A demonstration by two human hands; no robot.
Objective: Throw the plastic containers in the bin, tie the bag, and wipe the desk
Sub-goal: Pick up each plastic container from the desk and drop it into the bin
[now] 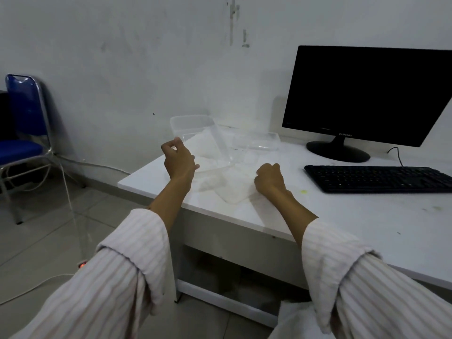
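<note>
Head view: both hands out over the left end of the white surface.

Left hand is raised at the surface's left edge, fingers curled, thumb and forefinger nearly closed. It sits right at the near-left rim of a clear container; can't tell whether it actually pinches the rim or just hovers beside it.

Right hand is knuckles up, fingers curled under. It rests on or just above a flat clear lid lying on the surface; can't tell if it grips anything.

Containers: three clear plastic pieces cluster near the back-left corner.
- One tub is tilted up against the wall.
- The container by the left hand leans against that tub.
- A third shallow one lies flat to the right, nearer the monitor.
- Some white stuff, maybe tissue or a bag, is inside or under the middle one; too washed out to tell.

Rest:
- Black monitor, screen dark, on its stand at the back right.
- Black keyboard in front of it, well right of the right hand.
- Small yellow spot on the surface just left of the keyboard.
- Blue chair with metal frame against the wall at far left.
- White cable trails across the tiled floor.
- Striped sleeves rolled back on both forearms.
</note>
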